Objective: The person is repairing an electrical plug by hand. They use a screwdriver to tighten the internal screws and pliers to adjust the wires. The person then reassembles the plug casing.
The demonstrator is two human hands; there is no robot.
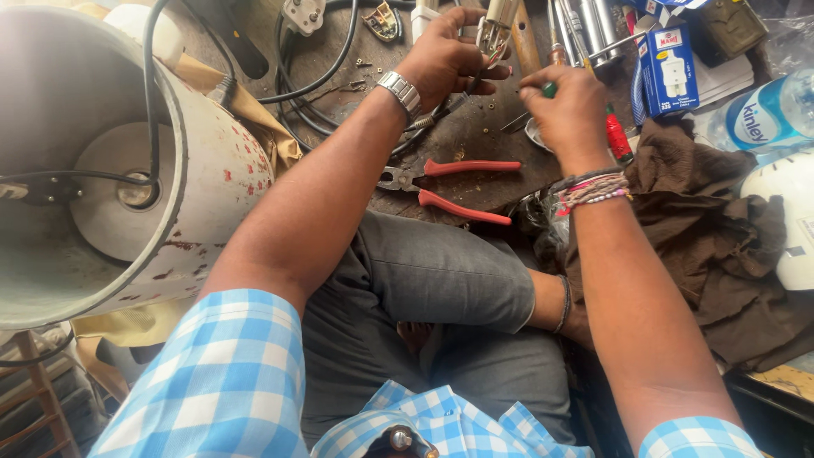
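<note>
Left hand [445, 59] is pinched shut on a small plug part [494, 30] up top, right hand [570, 106] clamped on a green-handled screwdriver [551, 88]. I reckon the tip could slip off, tiny screws scattering beside the pliers [454, 187].

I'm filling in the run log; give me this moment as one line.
left hand: holds small electrical part | right hand: grips screwdriver | red-handled pliers: lying open on floor, untouched
</note>
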